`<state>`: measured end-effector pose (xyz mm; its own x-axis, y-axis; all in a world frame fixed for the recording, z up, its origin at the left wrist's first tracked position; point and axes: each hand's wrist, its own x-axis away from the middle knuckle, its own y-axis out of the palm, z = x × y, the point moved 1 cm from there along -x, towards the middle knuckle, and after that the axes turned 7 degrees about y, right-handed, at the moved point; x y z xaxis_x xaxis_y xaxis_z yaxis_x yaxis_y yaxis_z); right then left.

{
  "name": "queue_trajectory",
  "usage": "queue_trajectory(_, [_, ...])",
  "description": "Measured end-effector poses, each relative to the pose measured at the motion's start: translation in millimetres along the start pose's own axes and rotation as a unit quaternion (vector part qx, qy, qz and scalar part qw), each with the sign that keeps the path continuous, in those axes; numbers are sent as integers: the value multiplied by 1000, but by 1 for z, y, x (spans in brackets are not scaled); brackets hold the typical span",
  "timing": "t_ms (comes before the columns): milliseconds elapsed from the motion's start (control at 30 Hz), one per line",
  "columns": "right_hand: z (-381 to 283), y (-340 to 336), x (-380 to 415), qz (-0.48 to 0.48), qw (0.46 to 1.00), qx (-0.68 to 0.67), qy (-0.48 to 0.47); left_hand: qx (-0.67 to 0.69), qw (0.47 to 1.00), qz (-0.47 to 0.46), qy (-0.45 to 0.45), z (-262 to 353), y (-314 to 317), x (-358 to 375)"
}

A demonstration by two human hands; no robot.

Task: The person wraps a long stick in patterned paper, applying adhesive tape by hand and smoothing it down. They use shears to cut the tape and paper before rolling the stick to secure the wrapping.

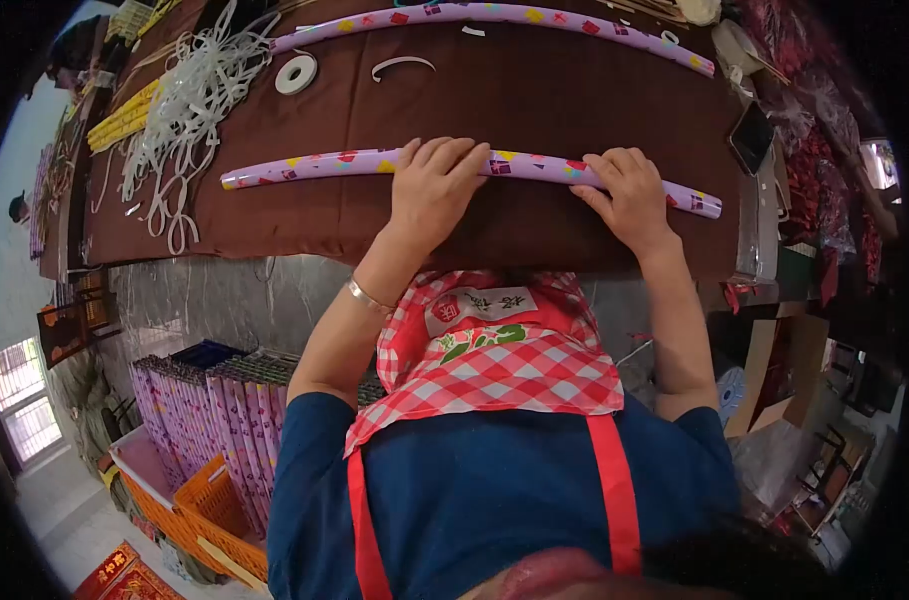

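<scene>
A roll of purple wrapping paper with a colourful gift pattern lies crosswise on the brown cloth near the table's front edge. My left hand is curled over its middle, the fingers on the far side. Towards the right end, my right hand grips the same roll, with the thumb on the near side. Beyond it, a second purple roll lies across the back. Between the two rolls are a roll of white tape and a curved white strip.
Tangled white strips heap at the table's left, beside yellow rolls. A dark phone-like object lies at the right edge. Below left, many purple rolls stand by an orange basket. An open cardboard box is at right.
</scene>
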<state>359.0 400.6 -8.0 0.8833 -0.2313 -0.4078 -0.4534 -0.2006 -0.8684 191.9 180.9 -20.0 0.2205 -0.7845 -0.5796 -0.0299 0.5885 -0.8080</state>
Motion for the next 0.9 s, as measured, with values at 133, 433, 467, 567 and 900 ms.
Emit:
queue_trajectory(133, [0, 0, 0, 5, 1000, 3, 3, 10, 1000, 2, 5, 7, 4, -5])
queue_trajectory(433, [1, -2, 1, -1, 1000, -2, 3, 49, 997, 5, 58, 3, 4, -1])
queue_trajectory(467, [0, -2, 1, -3, 1000, -5, 3, 47, 996, 4, 80, 3, 3, 0])
queue_trajectory(567, [-1, -2, 0, -12, 1000, -2, 13, 67, 996, 15, 62, 0, 10, 5])
queue_trajectory(900, [0, -2, -1, -6, 1000, -5, 6, 62, 994, 5, 85, 13, -5, 13])
